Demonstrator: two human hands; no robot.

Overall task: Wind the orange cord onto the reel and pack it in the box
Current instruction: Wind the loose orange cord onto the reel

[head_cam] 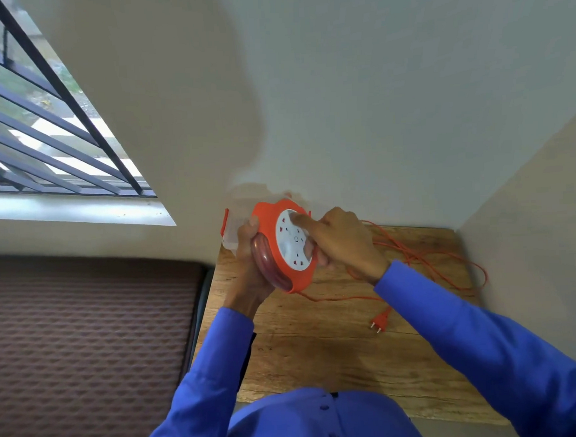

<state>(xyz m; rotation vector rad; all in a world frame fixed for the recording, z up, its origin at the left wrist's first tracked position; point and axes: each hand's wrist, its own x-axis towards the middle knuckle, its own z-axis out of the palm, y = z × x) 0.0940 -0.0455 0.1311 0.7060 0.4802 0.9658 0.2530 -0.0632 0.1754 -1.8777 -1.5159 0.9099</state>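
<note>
I hold an orange reel (268,239) with a white socket face, lifted above the wooden table (318,349). My left hand (249,263) grips its left rim and back. My right hand (340,242) rests on the white face, with the index finger pressed near its top and the other fingers curled at the right rim. Loose orange cord (423,255) lies in loops on the table to the right and runs to the reel's bottom. Its two-pin plug (380,321) lies flat on the table. A clear plastic box (231,235) with orange clasps stands behind the reel, at the table's far left corner.
The table stands in a corner, with a white wall behind it and another on the right. A brown patterned mattress (87,342) lies to the left, just below the table's edge. A barred window (45,129) is at the upper left.
</note>
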